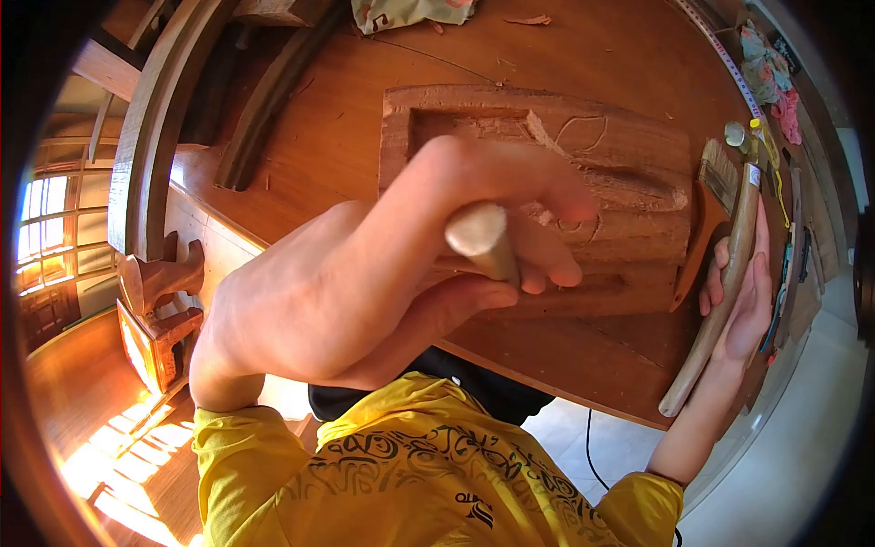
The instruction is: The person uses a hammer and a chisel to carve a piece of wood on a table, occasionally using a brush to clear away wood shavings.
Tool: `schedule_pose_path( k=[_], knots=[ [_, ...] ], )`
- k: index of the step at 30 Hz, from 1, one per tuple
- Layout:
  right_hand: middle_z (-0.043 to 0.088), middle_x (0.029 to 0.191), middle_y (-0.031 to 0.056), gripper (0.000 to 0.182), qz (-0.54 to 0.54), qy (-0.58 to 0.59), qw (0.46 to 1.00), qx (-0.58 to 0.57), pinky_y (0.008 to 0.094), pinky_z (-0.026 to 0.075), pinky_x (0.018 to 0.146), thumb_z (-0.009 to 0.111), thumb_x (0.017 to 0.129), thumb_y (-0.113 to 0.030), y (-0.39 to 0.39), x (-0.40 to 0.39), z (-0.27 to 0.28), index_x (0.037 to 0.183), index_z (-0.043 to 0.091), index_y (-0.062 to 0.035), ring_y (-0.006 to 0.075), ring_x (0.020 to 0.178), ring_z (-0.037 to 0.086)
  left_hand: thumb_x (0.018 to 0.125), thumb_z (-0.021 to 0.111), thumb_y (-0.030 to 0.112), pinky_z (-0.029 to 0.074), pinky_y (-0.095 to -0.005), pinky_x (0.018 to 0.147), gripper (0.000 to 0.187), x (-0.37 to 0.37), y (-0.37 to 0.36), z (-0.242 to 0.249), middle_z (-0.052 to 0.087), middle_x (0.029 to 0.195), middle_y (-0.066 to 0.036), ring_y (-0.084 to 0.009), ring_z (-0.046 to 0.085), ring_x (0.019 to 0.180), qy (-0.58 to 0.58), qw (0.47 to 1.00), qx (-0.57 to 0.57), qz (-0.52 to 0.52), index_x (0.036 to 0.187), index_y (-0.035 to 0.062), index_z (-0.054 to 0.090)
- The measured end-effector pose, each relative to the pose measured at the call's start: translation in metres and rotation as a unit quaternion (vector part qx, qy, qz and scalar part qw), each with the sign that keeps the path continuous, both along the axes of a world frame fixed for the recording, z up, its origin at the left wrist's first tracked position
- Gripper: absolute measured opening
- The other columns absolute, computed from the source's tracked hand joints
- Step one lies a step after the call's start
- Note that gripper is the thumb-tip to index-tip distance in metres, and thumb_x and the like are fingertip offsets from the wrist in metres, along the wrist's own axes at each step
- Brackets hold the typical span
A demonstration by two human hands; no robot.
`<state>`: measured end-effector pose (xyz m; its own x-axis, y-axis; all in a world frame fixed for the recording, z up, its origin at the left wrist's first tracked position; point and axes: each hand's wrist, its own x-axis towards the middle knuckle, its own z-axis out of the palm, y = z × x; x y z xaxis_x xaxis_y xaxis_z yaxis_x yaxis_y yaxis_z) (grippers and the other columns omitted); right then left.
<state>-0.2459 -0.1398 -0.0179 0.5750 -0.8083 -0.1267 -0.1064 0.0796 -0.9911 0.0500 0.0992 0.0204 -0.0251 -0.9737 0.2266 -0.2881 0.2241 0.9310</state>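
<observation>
My left hand [365, 264] is closed around a rounded wooden tool handle [479, 232], its pale end facing up at me. The tool's lower part is hidden behind my fingers. Beneath it lies a carved wooden panel [629, 201] with a raised border, hollowed areas and a leaf-shaped outline. At the right, my right hand [749, 305] has its fingers around the long wooden handle of a hammer [715, 342]. A metal end shows near the top of that handle. A flat brush [706, 214] with an orange handle lies between this hand and the panel.
The brown table [319, 164] carries scattered shavings. Curved wooden pieces [173, 118] stand at upper left, with a patterned cloth bag [410, 14] at the top. A tape measure [720, 55], bunched cloth [770, 73] and several slim tools [793, 264] line the right edge.
</observation>
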Motion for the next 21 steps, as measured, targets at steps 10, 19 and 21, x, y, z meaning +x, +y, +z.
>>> schedule_pose_path(
  k=[10,19,21],
  knots=[
    [0.056,0.092,0.0047,0.075,0.005,-0.002,1.000,-0.009,0.0205,0.044,0.041,0.043,0.109,-0.043,-0.0016,-0.0020,-0.0022,0.171,0.016,-0.0112,0.0054,0.054,0.051,0.100,0.061,-0.007,0.061,-0.0337,0.087,0.050,-0.0018,-0.0047,-0.0022,0.074,0.110,-0.028,-0.0272,0.075,0.096,0.058,0.996,0.054,0.042,0.141,-0.0113,0.033],
    [0.057,0.092,0.0042,0.074,0.007,-0.006,1.000,-0.006,0.0209,0.044,0.041,0.042,0.109,-0.043,-0.0014,-0.0020,-0.0022,0.171,0.016,-0.0115,0.0055,0.054,0.051,0.101,0.065,-0.001,0.062,-0.0329,0.085,0.046,-0.0043,-0.0024,-0.0002,0.075,0.111,-0.026,-0.0251,0.076,0.095,0.014,0.997,0.065,0.035,0.139,-0.0115,0.041],
    [0.057,0.093,0.0042,0.074,0.006,-0.006,1.000,-0.003,0.0211,0.044,0.041,0.042,0.109,-0.043,-0.0022,-0.0026,-0.0023,0.171,0.015,-0.0116,0.0056,0.054,0.051,0.101,0.067,0.000,0.062,-0.0331,0.085,0.044,-0.0058,-0.0026,-0.0007,0.075,0.111,-0.026,-0.0248,0.076,0.095,0.014,0.997,0.070,0.039,0.137,-0.0106,0.044]
  ],
)
